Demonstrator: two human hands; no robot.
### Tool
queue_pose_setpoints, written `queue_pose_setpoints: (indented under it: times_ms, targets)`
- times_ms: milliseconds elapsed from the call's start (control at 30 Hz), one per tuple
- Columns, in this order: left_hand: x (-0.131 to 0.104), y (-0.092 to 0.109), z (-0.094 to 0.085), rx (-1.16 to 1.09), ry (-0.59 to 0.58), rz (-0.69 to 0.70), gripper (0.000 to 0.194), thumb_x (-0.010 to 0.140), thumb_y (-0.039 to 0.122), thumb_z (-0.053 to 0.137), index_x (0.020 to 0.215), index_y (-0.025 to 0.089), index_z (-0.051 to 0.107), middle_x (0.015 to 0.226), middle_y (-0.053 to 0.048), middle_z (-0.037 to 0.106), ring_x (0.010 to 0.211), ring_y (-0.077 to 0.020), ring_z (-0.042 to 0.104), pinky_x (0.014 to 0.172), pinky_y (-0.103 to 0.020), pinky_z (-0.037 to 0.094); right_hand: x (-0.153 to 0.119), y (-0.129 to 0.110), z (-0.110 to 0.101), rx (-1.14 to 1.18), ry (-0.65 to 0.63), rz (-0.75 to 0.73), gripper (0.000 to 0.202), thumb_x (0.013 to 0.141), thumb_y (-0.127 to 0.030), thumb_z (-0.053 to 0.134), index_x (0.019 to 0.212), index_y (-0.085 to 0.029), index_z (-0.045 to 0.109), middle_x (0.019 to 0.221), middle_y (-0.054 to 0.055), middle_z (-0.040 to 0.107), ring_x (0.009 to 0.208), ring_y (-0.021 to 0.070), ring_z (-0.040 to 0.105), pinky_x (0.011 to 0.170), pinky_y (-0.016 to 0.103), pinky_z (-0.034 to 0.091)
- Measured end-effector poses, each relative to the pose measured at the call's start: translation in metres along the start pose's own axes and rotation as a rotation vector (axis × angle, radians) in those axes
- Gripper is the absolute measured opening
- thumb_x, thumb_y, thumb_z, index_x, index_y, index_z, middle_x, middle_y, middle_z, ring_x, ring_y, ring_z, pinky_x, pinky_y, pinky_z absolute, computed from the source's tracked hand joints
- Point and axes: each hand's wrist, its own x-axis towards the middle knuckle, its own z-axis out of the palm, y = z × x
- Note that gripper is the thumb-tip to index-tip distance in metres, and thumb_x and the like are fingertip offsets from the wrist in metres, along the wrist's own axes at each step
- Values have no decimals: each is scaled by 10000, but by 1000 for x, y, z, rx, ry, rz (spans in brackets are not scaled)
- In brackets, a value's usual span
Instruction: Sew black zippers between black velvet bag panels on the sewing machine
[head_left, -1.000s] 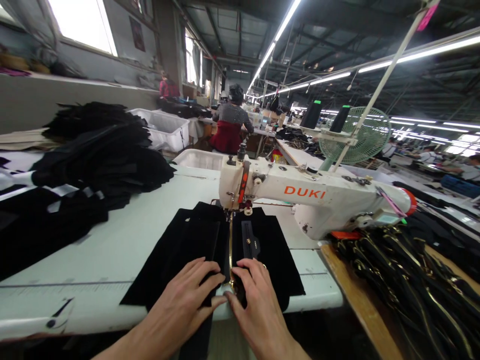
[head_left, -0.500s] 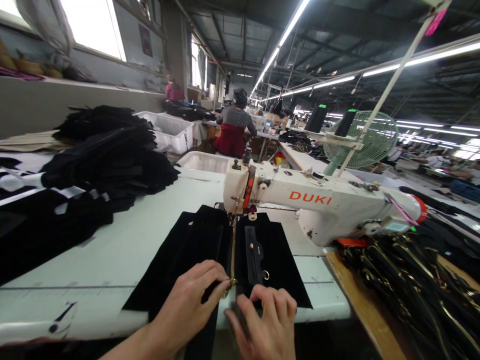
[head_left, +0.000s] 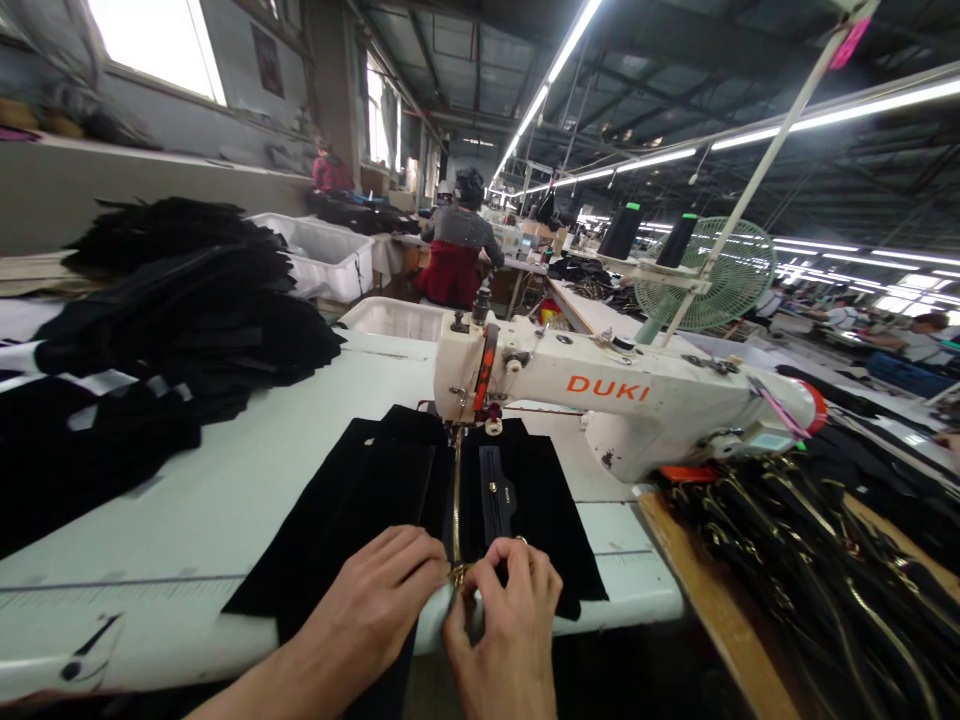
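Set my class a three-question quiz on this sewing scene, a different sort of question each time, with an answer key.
1. Which colour are the teeth of the zip?
a) silver
b) gold
c) red
2. True or false: the left hand and the right hand are both at the zip's near end.
3. Fill in: the orange word on the machine is ____.

Key: 1 b; 2 true; 3 DUKI

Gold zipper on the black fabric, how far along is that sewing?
Positioning looks done: the zipper runs along the fabric to the sewing machine's needle area. The left hand and right hand are at its near end. The stretch between seems left to sew; finished stitches can't be made out.
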Motion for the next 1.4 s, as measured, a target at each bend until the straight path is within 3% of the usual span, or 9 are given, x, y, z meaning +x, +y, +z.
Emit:
queue_pose_setpoints:
  times_ms: [167, 267, 433, 567, 700, 833, 967, 1233, 1400]
  targets:
    - [-6, 1, 4, 120, -56, 98, 349, 987, -4, 328, 1069, 151, 630, 981, -65, 681, 924, -224, 632, 1000, -418, 488, 7, 26, -26, -100, 12, -127, 354, 721, -48, 545, 1014, -242, 587, 1150, 142, 574, 1011, 363, 532, 825, 562, 474]
    - [-5, 4, 3, 168, -93, 128, 331, 975, -7, 353, 1040, 151, 636, 972, -64, 680, 934, -223, 631, 989, -400, 504, 15, 33, -34, -14, -115, -226, 432, 794, -97, 582, 1207, -224, 561, 1271, 147, 570, 1133, 355, 546, 901, 530, 517]
    - [-7, 2, -1, 210, -43, 64, 311, 961, 23, 378, 1046, 197, 622, 1000, -34, 691, 940, -213, 660, 1067, -450, 446, 23, 28, -20, 156, -168, -330, 255, 949, -84, 547, 1130, -246, 626, 1012, 19, 698, 956, 216, 669, 1048, 491, 484]
    - [-16, -2, -16, 304, 20, -143, 382, 843, 155, 565, 1220, 215, 589, 1202, -74, 672, 1063, -267, 661, 921, -388, 563, 22, 27, -13, 153, -188, -370, 287, 955, -42, 486, 1131, -215, 633, 965, 25, 688, 929, 207, 666, 1069, 480, 483]
    - [-22, 0, -23, 278, -6, -76, 574, 683, 24, 455, 1177, 258, 628, 1067, -16, 722, 950, -202, 695, 848, -278, 570, 22, 24, -14, 128, -195, -456, 368, 900, 10, 441, 1174, -160, 618, 999, 68, 681, 966, 229, 642, 1104, 471, 460]
    - [-29, 3, -11, 314, 25, 28, 574, 807, -38, 382, 1280, 197, 607, 1135, -40, 727, 1039, -195, 669, 1039, -318, 465, 26, 20, -15, 172, -232, -390, 291, 891, 8, 504, 1046, -198, 641, 912, 21, 656, 859, 201, 630, 1084, 468, 478]
    - [-33, 0, -3, 377, -66, 149, 512, 870, -40, 371, 1280, 148, 613, 1265, -36, 699, 1204, -196, 615, 1176, -360, 339, 29, 19, -13, 247, -215, -297, 206, 880, -13, 596, 939, -205, 638, 890, 3, 635, 835, 176, 632, 1070, 460, 478]
    - [-36, -10, -8, 435, -136, 265, 499, 862, -4, 422, 1310, 116, 604, 1309, -57, 685, 1193, -194, 643, 1103, -298, 443, 29, 20, -12, 307, -216, -167, 243, 787, -3, 724, 817, -217, 612, 830, -13, 611, 831, 187, 633, 1002, 458, 506]
    - [-27, -14, -14, 388, -180, 275, 629, 734, 3, 445, 1324, 167, 587, 1257, -13, 713, 1093, -177, 685, 1013, -243, 504, 32, 28, -12, 282, -188, -220, 337, 797, -109, 765, 1067, -293, 681, 1106, 40, 657, 1051, 259, 631, 995, 475, 515]
